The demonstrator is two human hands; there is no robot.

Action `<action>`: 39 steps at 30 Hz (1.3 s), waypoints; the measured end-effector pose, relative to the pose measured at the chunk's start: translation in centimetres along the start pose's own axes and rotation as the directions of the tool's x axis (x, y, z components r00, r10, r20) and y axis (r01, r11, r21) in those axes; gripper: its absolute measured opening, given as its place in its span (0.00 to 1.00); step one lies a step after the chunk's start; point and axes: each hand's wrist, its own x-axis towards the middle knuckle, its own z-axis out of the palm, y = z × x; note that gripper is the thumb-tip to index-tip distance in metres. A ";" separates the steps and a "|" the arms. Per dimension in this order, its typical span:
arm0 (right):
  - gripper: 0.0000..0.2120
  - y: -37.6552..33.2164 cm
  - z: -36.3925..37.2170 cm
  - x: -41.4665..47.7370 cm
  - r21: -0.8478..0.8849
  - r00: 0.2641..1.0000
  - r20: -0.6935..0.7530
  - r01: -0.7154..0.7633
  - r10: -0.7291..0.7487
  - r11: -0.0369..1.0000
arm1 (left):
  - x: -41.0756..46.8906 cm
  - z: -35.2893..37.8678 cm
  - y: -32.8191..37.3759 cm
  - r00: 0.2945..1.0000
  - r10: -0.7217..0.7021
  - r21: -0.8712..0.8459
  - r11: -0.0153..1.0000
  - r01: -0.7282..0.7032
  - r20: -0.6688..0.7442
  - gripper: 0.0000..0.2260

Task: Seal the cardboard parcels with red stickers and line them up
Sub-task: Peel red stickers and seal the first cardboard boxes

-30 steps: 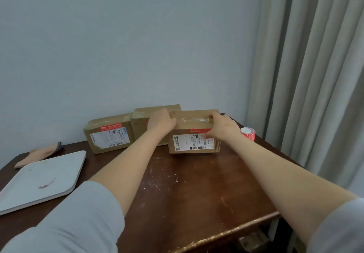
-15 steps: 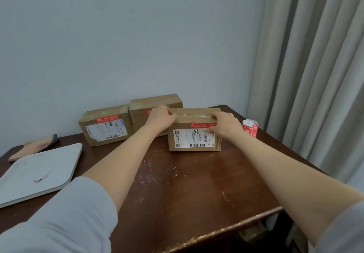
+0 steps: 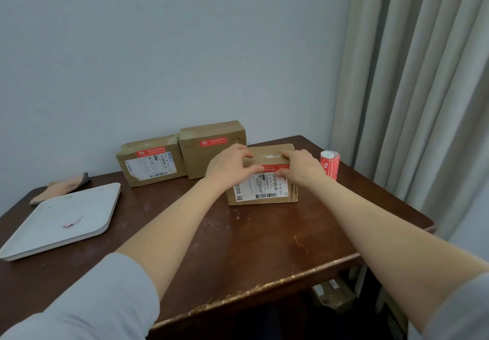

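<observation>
Three cardboard parcels stand on the dark wooden table (image 3: 238, 247). The left parcel (image 3: 149, 165) and the middle parcel (image 3: 211, 147) are against the wall, each with a red sticker on its front. The third parcel (image 3: 264, 189), nearer to me, carries a white shipping label and a red sticker along its top front edge. My left hand (image 3: 230, 165) grips its upper left corner. My right hand (image 3: 301, 167) grips its upper right, with fingers pressing on the red sticker. A roll of red stickers (image 3: 329, 163) stands upright just to the right.
A white tray (image 3: 63, 220) lies at the table's left, with a small reddish scrap on it. A beige cloth (image 3: 60, 187) sits behind the tray. Grey curtains (image 3: 423, 101) hang at the right. A box (image 3: 333, 293) sits on the floor under the table's right edge.
Both hands have drawn the third parcel toward me, away from the middle parcel, whose red sticker now shows. My fingers have slid onto the parcel's front edge.
</observation>
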 end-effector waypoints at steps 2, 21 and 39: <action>0.28 -0.1 0.0 -0.3 -0.004 1.000 -0.009 -0.003 0.003 1.000 | 0.1 0.8 0.5 1.000 0.023 0.008 1.000 -0.023 0.011 0.25; 0.37 1.1 0.2 1.0 -0.089 0.994 -0.086 0.052 -0.060 0.995 | 1.2 1.8 -1.5 0.989 0.096 -0.098 0.989 -0.107 -0.111 0.15; 0.35 2.0 0.4 1.9 0.012 0.990 -0.022 0.137 -0.137 0.990 | 0.6 1.1 -1.1 0.974 0.024 0.000 1.000 -0.025 -0.224 0.07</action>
